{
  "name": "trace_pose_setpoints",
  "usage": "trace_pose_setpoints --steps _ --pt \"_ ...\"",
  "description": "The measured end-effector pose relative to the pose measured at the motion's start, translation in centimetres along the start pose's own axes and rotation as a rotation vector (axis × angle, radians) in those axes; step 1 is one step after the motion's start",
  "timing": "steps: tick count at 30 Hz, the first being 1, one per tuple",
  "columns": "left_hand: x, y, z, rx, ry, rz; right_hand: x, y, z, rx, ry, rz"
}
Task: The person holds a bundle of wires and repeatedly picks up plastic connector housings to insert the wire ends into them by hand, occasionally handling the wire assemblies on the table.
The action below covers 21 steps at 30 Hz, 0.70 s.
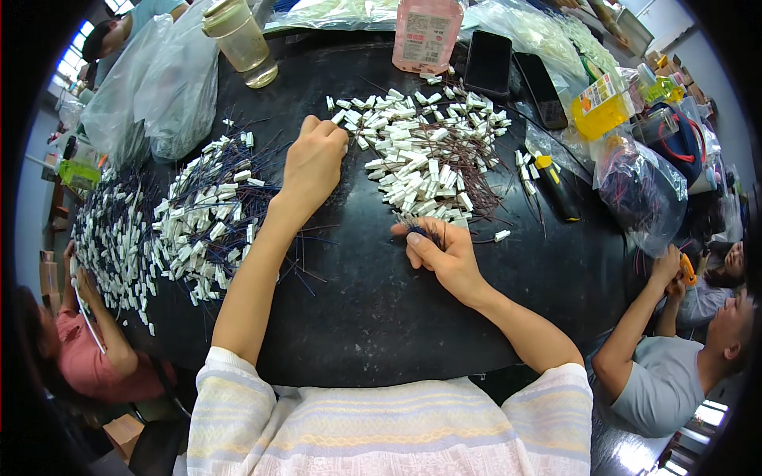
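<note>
My right hand (443, 255) grips a small bundle of thin blue wires (421, 230) just below a heap of white connectors with dark red wires (425, 163). My left hand (313, 163) reaches forward with fingers curled at the left edge of that heap, fingertips on a white connector (343, 119); whether it holds one is hidden. To the left lies a second heap of white connectors with blue wires (210, 214). All rest on a black round table (381, 309).
Two dark phones (508, 67), a pink pouch (427, 32), a plastic jar (242, 40) and clear bags (159, 87) lie at the far side. A yellow bottle (599, 107) and a bag of wires (639, 190) sit right. Other people sit at left (87, 349) and right (675, 357).
</note>
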<state>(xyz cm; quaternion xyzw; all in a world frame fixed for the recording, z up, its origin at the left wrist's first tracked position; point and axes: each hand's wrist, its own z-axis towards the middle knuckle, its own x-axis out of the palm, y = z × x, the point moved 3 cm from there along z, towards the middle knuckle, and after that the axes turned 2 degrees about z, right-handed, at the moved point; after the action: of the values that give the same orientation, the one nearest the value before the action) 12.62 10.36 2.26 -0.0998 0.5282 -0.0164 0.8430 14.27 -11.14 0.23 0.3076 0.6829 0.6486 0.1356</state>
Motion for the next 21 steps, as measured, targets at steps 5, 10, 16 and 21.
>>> trace_pose_setpoints --steps 5,10,16,21 --pt "-3.2 -3.1 -3.8 -0.139 0.015 -0.185 -0.7 -0.3 0.0 0.046 -0.044 0.034" --pt "-2.7 -5.5 -8.3 -0.388 0.071 -0.736 -0.2 -0.6 0.1 -0.021 -0.088 -0.113" --pt "-2.4 -6.3 -9.5 -0.381 0.036 -0.85 0.3 -0.3 0.0 -0.069 -0.101 -0.224" --pt "-2.8 -6.6 -9.4 -0.341 0.008 -0.827 0.0 -0.3 -0.2 -0.074 -0.084 -0.323"
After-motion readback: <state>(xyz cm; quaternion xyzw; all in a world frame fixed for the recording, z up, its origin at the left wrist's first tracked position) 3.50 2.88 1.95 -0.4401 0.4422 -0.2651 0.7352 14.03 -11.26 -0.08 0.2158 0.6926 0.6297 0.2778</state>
